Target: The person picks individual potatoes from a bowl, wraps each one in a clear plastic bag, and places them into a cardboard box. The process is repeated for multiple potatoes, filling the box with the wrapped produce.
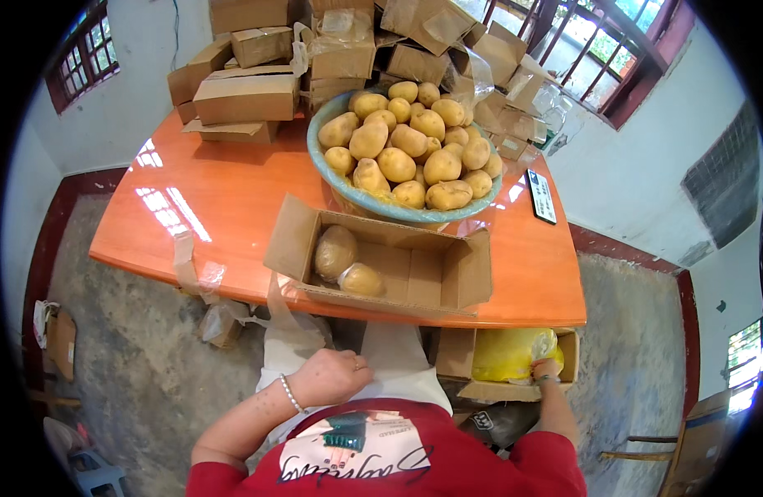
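My right hand (546, 368) reaches down into an open cardboard box (456, 357) below the table's front edge. It touches a yellow plastic bag (505, 355) in that box; its fingertips are hidden. Over my lap, my left hand (331, 376) has its fingers curled, and the fingertips are out of sight. In front of me on the table stands an open carton (412, 301). Two film-wrapped potatoes, an upper one (336, 251) and a lower one (361, 280), lie in its left part. Behind it, a large blue-rimmed basin (322, 164) is heaped with loose potatoes (408, 140).
Cardboard boxes (248, 96) are piled along the back of the orange table (232, 186). A phone-like flat object (541, 196) lies near its right edge. Tape strips (185, 261) hang off the front left edge. A blue plastic stool (99, 472) stands at lower left.
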A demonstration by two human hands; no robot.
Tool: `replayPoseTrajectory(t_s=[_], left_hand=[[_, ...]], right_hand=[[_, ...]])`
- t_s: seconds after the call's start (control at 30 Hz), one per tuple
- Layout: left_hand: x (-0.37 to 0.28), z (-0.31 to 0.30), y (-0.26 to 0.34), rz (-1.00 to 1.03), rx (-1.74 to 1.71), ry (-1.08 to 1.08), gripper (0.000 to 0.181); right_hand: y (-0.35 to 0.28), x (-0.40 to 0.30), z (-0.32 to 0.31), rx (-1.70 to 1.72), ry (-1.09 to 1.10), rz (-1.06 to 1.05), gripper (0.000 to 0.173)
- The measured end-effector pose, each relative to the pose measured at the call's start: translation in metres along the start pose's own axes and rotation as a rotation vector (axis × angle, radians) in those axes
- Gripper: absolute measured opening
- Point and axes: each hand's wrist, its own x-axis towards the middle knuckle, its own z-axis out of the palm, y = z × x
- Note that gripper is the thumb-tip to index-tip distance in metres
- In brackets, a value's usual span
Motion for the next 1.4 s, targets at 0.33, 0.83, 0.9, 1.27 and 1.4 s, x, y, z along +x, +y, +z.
replayPoseTrajectory(t_s=[0.33, 0.83, 0.9, 1.27, 1.4], left_hand=[[-0.017, -0.007, -0.012, -0.126, -0.053, -0.025, 0.009], [-0.005, 0.015, 0.013, -0.168, -0.112, -0.005, 0.011], [-0.002, 0.017, 0.012, -0.13, -0.141, -0.023, 0.012], [0.068, -0.071, 0.075, -0.351, -1.081, 0.41, 0.06], [0.067, -0.071, 0.075, -0.41, -1.428, 0.62, 0.063]], right_hand=[[0.016, 0.061, 0.025, -0.263, -0.397, -0.547, 0.006], [-0.046, -0.04, -0.096, 0.644, 0.591, -0.152, 0.016], [-0.078, -0.072, -0.11, 1.391, 0.705, -0.379, 0.009], [-0.321, -0.181, -0.176, 1.439, -0.504, -1.047, 0.021], [-0.355, -0.196, -0.173, 1.191, -0.794, -1.199, 0.022]])
